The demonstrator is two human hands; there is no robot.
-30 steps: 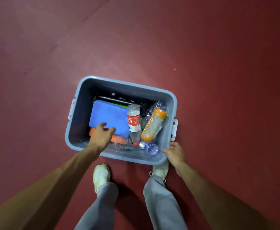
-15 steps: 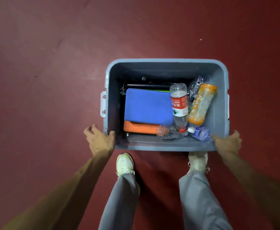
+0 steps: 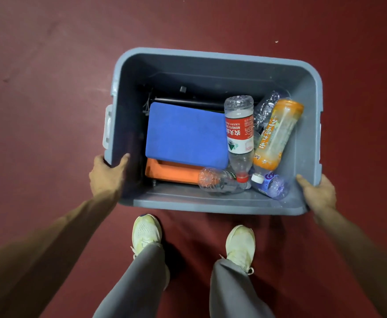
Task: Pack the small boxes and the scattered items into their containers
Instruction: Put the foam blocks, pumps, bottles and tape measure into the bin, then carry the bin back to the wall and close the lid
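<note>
Since the earlier frame, both grips have shifted: my left hand (image 3: 106,177) and right hand (image 3: 317,193) grasp the near corners of the grey plastic storage bin (image 3: 213,58), which appears largely packed, holding a blue rectangular foam block (image 3: 185,134) and clear plastic bottles (image 3: 239,131) above the red floor (image 3: 50,88).

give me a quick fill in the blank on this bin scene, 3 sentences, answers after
1. Both hands, left and right, grip the near corners of the grey ____.
2. The blue block lies on top of an ____ block.
3. The red-labelled bottle has a ____ cap, pointing toward the person.

Answers: bin; orange; red
</note>
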